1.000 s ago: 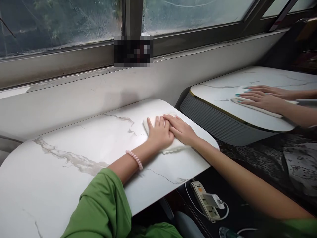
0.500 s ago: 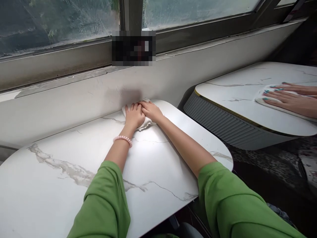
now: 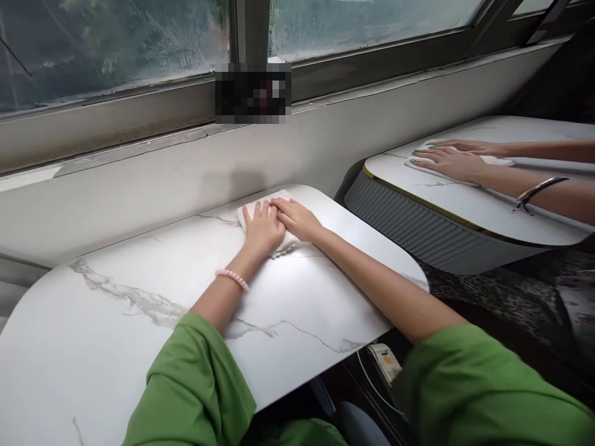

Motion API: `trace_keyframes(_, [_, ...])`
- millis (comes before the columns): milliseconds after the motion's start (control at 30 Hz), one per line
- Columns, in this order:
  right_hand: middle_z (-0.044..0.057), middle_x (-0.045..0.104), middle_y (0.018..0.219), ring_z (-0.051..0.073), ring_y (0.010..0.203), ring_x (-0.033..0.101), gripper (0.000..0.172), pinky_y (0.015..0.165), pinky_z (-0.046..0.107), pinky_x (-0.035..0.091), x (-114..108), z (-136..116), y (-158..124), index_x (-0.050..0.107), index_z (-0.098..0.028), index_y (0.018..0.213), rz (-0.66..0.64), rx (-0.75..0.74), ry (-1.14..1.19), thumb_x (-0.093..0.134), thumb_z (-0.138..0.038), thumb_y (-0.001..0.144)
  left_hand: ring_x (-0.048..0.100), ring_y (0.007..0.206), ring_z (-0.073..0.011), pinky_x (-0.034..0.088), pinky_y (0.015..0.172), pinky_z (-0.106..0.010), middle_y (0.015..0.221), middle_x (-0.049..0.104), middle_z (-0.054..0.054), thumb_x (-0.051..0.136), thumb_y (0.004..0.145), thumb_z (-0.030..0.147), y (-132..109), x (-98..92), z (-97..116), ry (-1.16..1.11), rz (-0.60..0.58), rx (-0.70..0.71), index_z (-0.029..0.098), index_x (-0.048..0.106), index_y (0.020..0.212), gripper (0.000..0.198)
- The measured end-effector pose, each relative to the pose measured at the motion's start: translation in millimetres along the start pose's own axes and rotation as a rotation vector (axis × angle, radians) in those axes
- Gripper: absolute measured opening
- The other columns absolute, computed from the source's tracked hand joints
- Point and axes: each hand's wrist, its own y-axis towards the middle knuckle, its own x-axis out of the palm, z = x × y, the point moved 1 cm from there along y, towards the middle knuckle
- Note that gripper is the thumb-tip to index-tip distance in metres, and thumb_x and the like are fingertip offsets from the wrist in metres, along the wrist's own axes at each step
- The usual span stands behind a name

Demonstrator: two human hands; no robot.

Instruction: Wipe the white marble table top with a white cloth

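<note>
A folded, off-white cloth (image 3: 290,240) with a wavy lower edge lies flat on a white, marble-patterned tabletop (image 3: 307,297) with rounded corners, near the far edge beside the wall. The left hand (image 3: 266,230) rests palm down on the cloth, its fingers extended and slightly parted, pressing on it rather than curling round it. The right hand (image 3: 300,220) also lies palm down on the cloth, its fingers outstretched and close together, without a grip. Its fingertips angle in beside the left hand's fingers; the hands meet there, though how far they overlap I cannot tell. A pale pink, beaded-looking bracelet (image 3: 232,278) circles the left wrist, and loose green sleeves (image 3: 195,378) cover both upper arms.

Grey-brown veins run across the tabletop. Below its near edge, partly hidden by the right sleeve, sits a cream power strip (image 3: 385,362) with an orange button, a thin white cable (image 3: 372,381) curving beside it.

To the right, well apart from the hands, stands a second white, marble-patterned table (image 3: 488,210) with gold trim and a ribbed grey side. Another person's hands (image 3: 453,164), with turquoise nails, lie flat on a white cloth (image 3: 497,161) there; a shiny, dark-and-silver bangle (image 3: 539,189) rings the nearer forearm. Behind the tables rises a pale wall (image 3: 320,142), topped by streaked windowpanes (image 3: 111,49).
</note>
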Motion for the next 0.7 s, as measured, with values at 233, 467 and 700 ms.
trace_keyframes(233, [0.006,0.046,0.147,0.023,0.137,0.039,0.050,0.115,0.052,0.028,-28.1,-12.3,-107.8,0.042,-0.023,0.142,-0.007,-0.057,0.043,0.026,-0.031,0.095,0.022,0.142,-0.0343,0.011,0.115,-0.061,0.153,0.030,-0.016,0.029,0.095,0.034,-83.4,-6.2,64.7,0.028,-0.028,0.086,0.007,0.032,0.146,0.058])
trace_keyframes(467, [0.003,0.042,0.150,0.022,0.139,0.034,0.051,0.116,0.053,0.026,-42.0,-19.4,-182.9,0.031,-0.029,0.148,0.004,-0.068,0.042,0.026,-0.031,0.097,0.027,0.139,-0.0421,0.020,0.113,-0.062,0.150,0.033,-0.024,0.031,0.095,0.037,-134.3,-11.4,104.6,0.048,-0.043,0.212,-0.002,0.034,0.144,0.062])
trace_keyframes(700, [0.006,0.050,0.143,0.025,0.134,0.042,0.046,0.113,0.054,0.031,-52.3,-18.4,-175.5,0.043,-0.028,0.138,-0.061,-0.058,0.129,0.035,-0.032,0.092,0.027,0.140,-0.0391,0.021,0.112,-0.062,0.150,0.033,-0.022,0.028,0.096,0.037,-139.1,-8.5,100.1,0.050,0.004,0.243,-0.001,0.034,0.143,0.061])
